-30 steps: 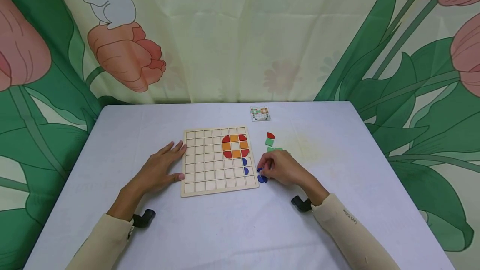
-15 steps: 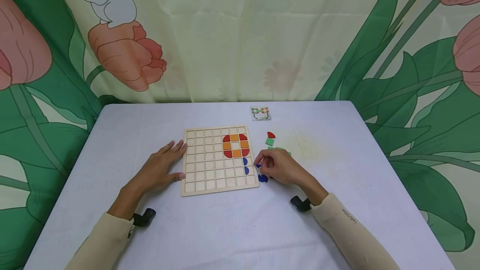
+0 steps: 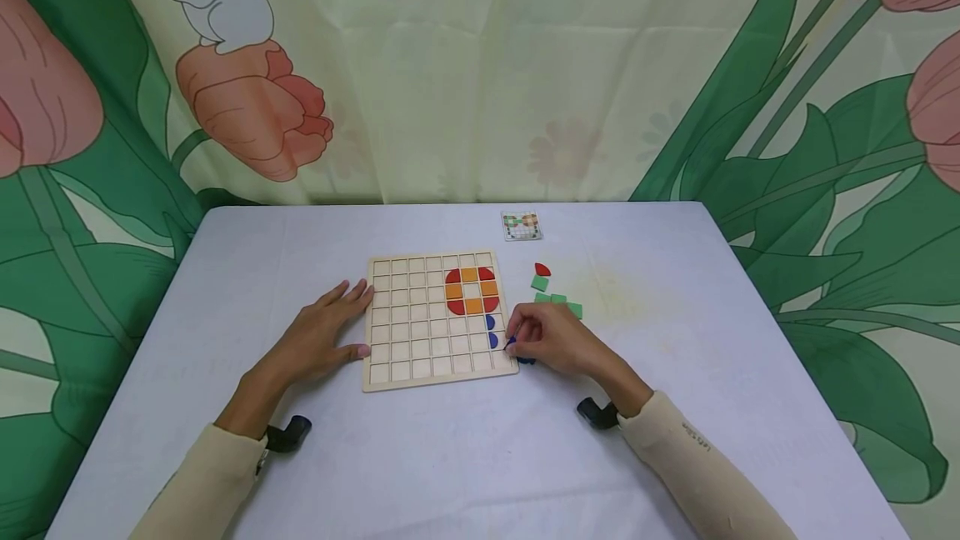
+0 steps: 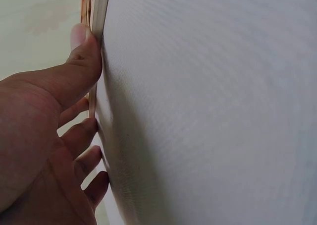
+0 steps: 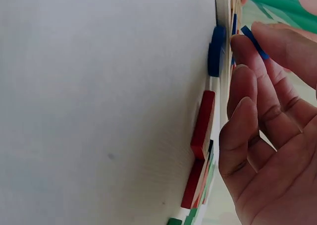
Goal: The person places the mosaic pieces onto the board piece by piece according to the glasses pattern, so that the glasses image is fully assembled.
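My left hand (image 3: 318,336) rests spread at the left edge of a wooden grid board (image 3: 408,327), thumb and fingertips touching it. In the right wrist view, my right hand (image 5: 277,116) pinches a small blue tile (image 5: 255,42) between thumb and finger. That hand hovers over the board's right edge in the head view. Two blue half-round tiles (image 3: 492,341) lie in the board's right column. Above them, red rounded corner tiles (image 3: 453,277) and orange square tiles (image 3: 472,307) form a ring. More blue tiles (image 5: 216,51) lie beside the board, mostly hidden by my right hand in the head view.
Several green square tiles (image 3: 574,310) and a red quarter-round tile (image 3: 542,270) lie right of the board. A small printed pattern card (image 3: 521,226) sits near the far edge of the white-covered table (image 3: 420,465). Behind hangs a flowered curtain (image 3: 480,90).
My right hand has lifted a blue tile off the pile beside the board and shifted slightly left, over the board's edge. My left hand stays in place.
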Demonstrator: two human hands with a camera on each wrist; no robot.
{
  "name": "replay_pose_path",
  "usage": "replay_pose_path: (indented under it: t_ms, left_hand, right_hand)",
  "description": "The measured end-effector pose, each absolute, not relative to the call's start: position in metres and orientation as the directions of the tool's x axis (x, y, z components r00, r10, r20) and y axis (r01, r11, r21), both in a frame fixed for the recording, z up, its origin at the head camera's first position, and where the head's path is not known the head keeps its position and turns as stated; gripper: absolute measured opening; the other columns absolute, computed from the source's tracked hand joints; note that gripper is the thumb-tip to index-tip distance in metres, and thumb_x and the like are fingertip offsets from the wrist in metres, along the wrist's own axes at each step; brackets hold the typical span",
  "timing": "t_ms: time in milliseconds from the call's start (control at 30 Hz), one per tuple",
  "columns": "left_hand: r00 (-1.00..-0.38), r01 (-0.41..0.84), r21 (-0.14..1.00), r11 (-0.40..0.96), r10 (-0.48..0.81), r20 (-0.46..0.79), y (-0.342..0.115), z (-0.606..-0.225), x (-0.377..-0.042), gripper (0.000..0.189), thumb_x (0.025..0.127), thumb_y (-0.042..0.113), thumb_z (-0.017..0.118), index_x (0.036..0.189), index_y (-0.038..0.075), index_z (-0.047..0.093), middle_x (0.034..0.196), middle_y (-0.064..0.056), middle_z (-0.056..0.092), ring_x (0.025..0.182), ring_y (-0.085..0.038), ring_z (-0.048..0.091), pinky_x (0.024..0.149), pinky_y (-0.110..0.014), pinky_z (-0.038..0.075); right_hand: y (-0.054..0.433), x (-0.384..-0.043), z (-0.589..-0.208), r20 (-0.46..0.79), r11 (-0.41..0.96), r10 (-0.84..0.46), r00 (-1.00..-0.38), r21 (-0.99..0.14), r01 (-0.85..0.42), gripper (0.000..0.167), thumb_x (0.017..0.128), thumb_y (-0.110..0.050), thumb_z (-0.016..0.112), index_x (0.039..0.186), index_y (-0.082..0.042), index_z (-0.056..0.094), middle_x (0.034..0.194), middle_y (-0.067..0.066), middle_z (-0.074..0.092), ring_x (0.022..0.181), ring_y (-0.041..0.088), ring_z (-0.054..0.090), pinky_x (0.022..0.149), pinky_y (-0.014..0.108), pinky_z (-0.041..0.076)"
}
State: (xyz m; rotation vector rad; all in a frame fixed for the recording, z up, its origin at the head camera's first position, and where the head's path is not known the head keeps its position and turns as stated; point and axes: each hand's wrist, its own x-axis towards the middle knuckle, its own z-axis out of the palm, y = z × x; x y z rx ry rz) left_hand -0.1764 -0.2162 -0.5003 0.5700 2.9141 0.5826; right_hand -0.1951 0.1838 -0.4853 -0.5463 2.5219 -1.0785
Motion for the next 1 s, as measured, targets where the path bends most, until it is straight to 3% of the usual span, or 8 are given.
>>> replay_pose_path:
  t_ms: [1000]
  left_hand:
    - [-0.921, 0.342, 0.395, 0.853, 0.388, -0.041, -0.2157, -0.4983, -0.1758, 0.095, 0.09, 0.032, 0.085, 0.166, 0.006, 0.034, 0.174, -0.017, 0.03, 0.162, -0.048, 0.023, 0.117, -0.078, 0.032]
  right_hand:
    - [0.1748, -0.1898, -0.488, -0.175, 0.665, -0.483, -0.858, -0.711, -0.23, 0.016, 0.087, -0.018, 0.09, 0.089, -0.021, 0.075, 0.071, -0.006, 0.064, 0.068, 0.012, 0.06, 0.062, 0.023, 0.047]
